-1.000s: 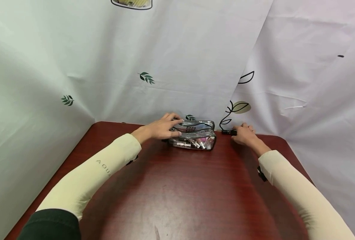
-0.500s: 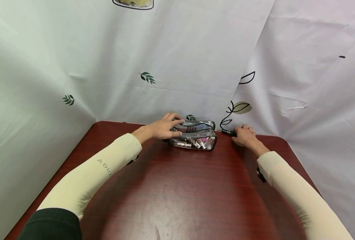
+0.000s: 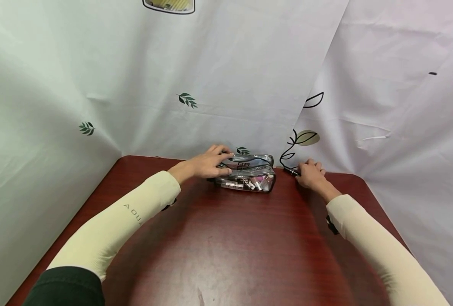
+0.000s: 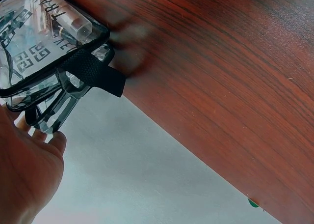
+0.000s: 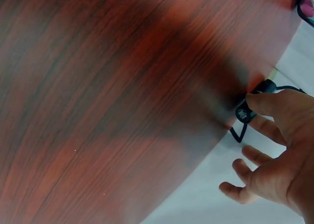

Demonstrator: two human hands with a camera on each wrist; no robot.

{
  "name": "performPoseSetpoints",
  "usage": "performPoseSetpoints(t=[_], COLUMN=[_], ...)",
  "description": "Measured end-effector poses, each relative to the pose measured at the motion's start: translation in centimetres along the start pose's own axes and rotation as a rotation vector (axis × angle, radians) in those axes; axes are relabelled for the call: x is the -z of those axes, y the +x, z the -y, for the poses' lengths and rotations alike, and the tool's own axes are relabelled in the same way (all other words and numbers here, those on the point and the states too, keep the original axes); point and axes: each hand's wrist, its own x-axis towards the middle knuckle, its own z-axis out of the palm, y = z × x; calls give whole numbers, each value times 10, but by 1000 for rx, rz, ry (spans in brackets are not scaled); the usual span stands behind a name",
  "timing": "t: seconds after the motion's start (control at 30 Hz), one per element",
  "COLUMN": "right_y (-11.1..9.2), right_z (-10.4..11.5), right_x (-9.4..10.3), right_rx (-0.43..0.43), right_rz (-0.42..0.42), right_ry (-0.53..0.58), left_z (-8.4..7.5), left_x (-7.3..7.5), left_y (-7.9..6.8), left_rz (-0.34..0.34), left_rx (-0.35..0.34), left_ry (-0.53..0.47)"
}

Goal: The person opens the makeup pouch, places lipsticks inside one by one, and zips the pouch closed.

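Observation:
A clear cosmetic pouch [image 3: 251, 172] with black trim stands near the back edge of the table, small tubes and bottles showing through its walls. My left hand [image 3: 205, 165] grips its left end, thumb on the near side and fingers over the top. In the left wrist view, the fingers are partly hidden behind the pouch [image 4: 34, 57]. To the right of the pouch, my right hand [image 3: 311, 175] holds a short black cosmetic tube [image 3: 290, 171]. The right wrist view has the tube [image 5: 258, 97] between thumb and index finger, its round end showing, while the other fingers are spread.
A dark red wooden table [image 3: 226, 238] fills the space in front of me. White printed fabric [image 3: 241, 76] hangs right behind the table's back edge and along both sides. A black strap [image 4: 93, 71] sticks out from the pouch's end.
The tube has turned from nearly level to slanted, its right end now lower in the head view, as my right hand shifted slightly. My left hand and the pouch have stayed put.

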Motion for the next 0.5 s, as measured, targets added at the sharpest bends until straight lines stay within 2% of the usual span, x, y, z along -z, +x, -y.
performPoseSetpoints(t=[0.5], right_y=[-9], right_z=[3], right_x=[21], right_rx=[35], right_rz=[-14], right_ry=[32], left_z=[0], left_x=[0], left_y=[1], left_rz=[4], left_rx=[5], left_ry=[15])
